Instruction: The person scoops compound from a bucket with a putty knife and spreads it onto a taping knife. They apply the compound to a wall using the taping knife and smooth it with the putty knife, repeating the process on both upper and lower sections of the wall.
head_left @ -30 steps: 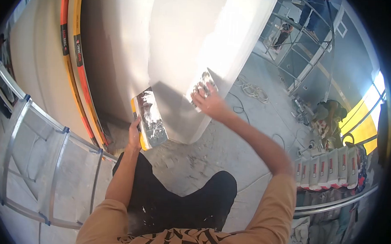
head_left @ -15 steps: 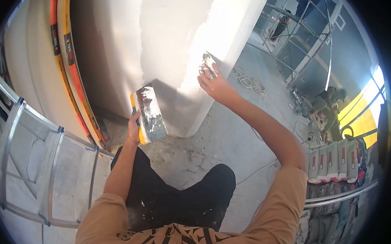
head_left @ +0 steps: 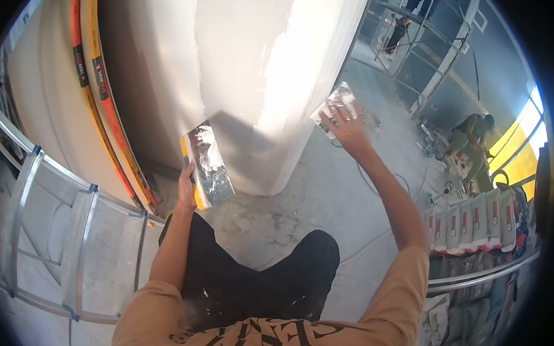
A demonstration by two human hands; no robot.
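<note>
My left hand (head_left: 187, 184) is closed on the yellow edge of a wide metal blade (head_left: 210, 164), which is smeared with white plaster and held tilted in front of the wall. My right hand (head_left: 351, 134) grips a smaller plaster-covered blade (head_left: 336, 109), a little blurred, just off the wall's right edge. The pale wall (head_left: 232, 60) carries a bright white plaster strip (head_left: 288, 62) on its right part. A dark shadow falls across its lower part, beside the wide blade.
Two long orange and yellow levels (head_left: 101, 85) lean at the left, near an aluminium ladder (head_left: 80, 226). Stacked bags (head_left: 472, 222) and metal rails stand at the right. A person (head_left: 473, 141) crouches beyond them; another stands by scaffolding (head_left: 418, 49). A cable lies on the floor.
My right hand and its blade have moved right, away from the wall face, and the blade has turned. My left hand and the wide blade have shifted slightly left and down.
</note>
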